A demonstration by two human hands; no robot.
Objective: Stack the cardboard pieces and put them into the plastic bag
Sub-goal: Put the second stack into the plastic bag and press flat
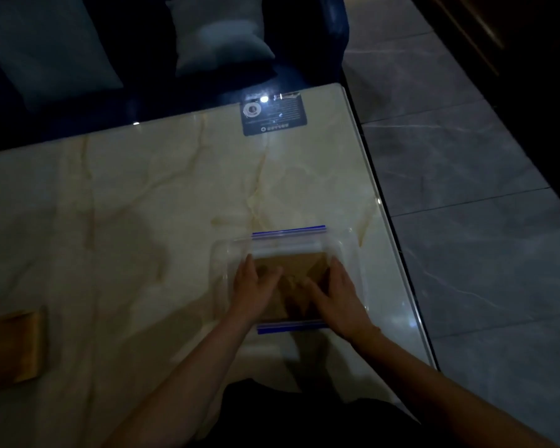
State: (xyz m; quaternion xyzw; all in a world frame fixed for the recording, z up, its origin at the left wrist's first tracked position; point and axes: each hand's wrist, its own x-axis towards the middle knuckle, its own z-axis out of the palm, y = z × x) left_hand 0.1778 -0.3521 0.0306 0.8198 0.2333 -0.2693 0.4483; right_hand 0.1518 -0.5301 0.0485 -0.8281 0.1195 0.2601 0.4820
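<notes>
A clear plastic bag with a blue zip strip at its far and near ends lies flat on the marble table, close to the right edge. Brown cardboard pieces lie in a stack at the bag's middle; whether they are inside it or on top I cannot tell in the dim light. My left hand rests on the stack's left side with fingers spread. My right hand lies on the right side, fingers flat and pointing away from me.
A brown wooden block or cardboard piece lies at the table's left edge. A dark card lies at the far edge. Beyond stands a dark sofa with pillows. Grey floor tiles run along the right.
</notes>
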